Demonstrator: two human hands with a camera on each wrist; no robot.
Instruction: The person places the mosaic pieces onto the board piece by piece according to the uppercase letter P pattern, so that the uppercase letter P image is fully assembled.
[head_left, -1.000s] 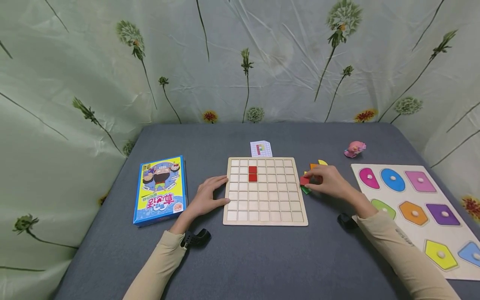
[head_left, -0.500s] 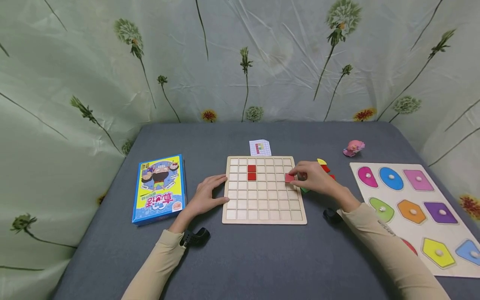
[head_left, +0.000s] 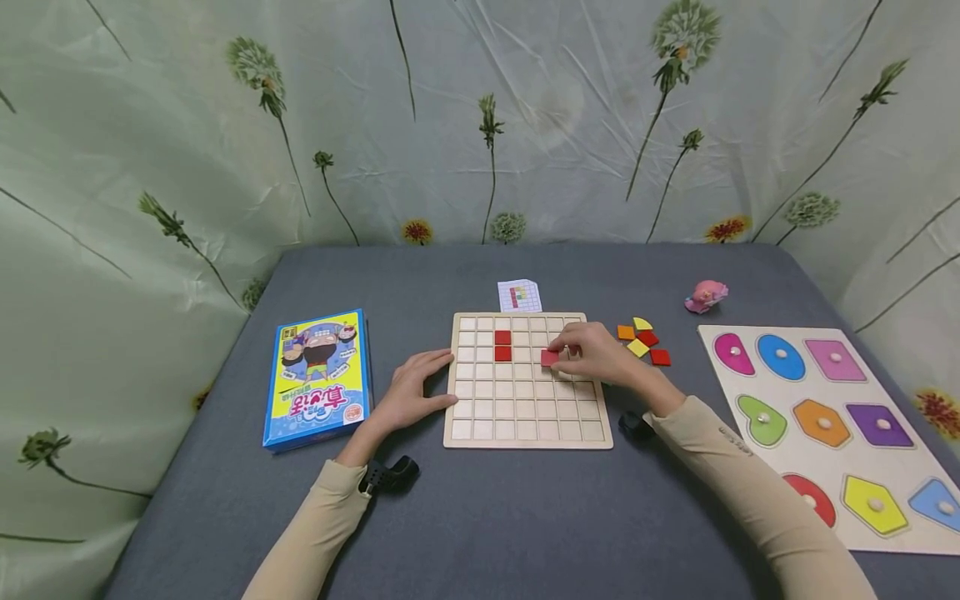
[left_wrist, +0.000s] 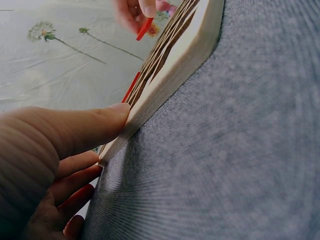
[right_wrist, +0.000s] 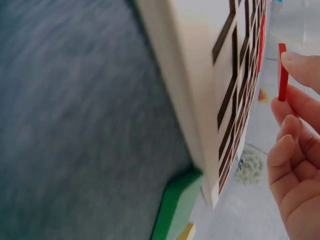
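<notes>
A square wooden grid board (head_left: 528,444) lies on the grey table in the head view. Two red square tiles sit one above the other in its upper left part, the nearer tile (head_left: 503,353) touching the other. My left hand (head_left: 408,390) rests against the board's left edge, thumb and fingertips touching it. Over the right half of the board, my right hand (head_left: 596,354) pinches another red square tile (head_left: 549,357) between thumb and fingers. The right wrist view shows that tile (right_wrist: 282,72) raised off the grid. A small printed card (head_left: 518,296) lies behind the board.
Several loose tiles (head_left: 638,348) in yellow, orange and red lie right of the board, with a green piece (right_wrist: 177,205) at its edge. A blue and yellow box (head_left: 318,379) stands left. On the right are a pink toy (head_left: 706,296) and a knobbed shape puzzle (head_left: 787,387).
My right hand has carried the red tile leftward from the loose pile to above the grid, uncovering the pile. My left hand has stayed at the board's edge.
</notes>
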